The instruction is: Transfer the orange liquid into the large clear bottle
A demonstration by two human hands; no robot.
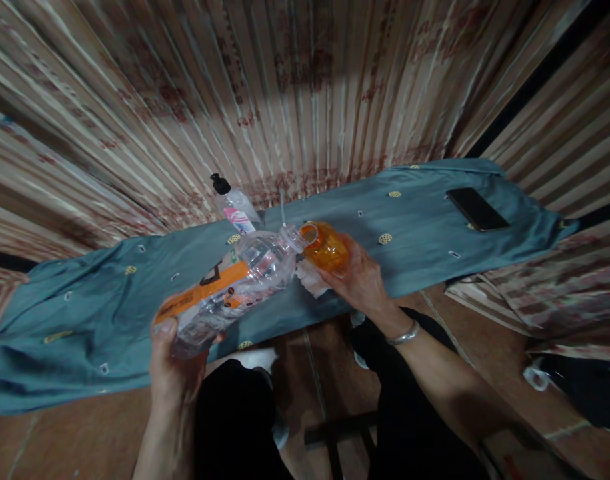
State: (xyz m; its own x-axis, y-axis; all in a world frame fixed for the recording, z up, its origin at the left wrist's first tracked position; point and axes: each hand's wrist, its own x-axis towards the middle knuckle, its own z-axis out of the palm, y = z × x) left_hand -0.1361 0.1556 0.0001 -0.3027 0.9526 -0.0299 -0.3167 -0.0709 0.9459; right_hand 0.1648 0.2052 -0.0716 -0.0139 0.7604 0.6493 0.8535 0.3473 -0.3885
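clear bottle (pixel 227 290) sits tilted in your left hand (pixel 172 357), held near its base; your right hand (pixel 359 277) grips the orange bottle (pixel 329 250), mouths close together. expect light, slippery, easily dented plastic: support the firmer base. blue cloth (pixel 425 247) lies below.

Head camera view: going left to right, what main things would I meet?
Large clear bottle → orange bottle → right hand → silver bracelet → black phone.
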